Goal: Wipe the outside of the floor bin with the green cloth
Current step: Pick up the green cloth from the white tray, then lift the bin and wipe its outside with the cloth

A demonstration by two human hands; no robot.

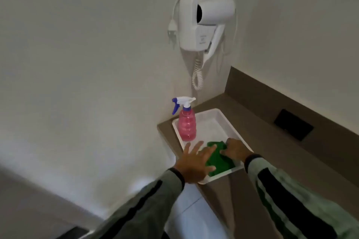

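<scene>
We are at the start of the job, with both hands reaching into the shallow white rectangular plastic tray (223, 122) that sits on the brown countertop (272, 157) in the corner. The folded green cloth (217, 158) lies in the near end of that tray, its long axis running from the far left towards the near right, roughly along the tray's own length. Our right hand (236, 149) is the nearer one to it: it rests on the cloth's far right edge with the fingers curled down onto the fabric, closing on it, though we cannot tell whether the cloth is truly pinched or only pressed. Our left hand (194, 163) is spread wide and flat, holding nothing, with its fingertips reaching onto the cloth's left side and its palm over the tray's near left rim. The pink ribbed spray bottle with a white and blue trigger (186, 122) stands upright in the tray's far left corner, just beyond the left hand and apart from the cloth. A white wall-mounted hair dryer (206, 21) hangs above. The floor bin itself is not clearly in view; a pale white shape below the counter edge may be it, but we cannot say. We judge that the next move is to lift the cloth clear towards us and downward.
</scene>
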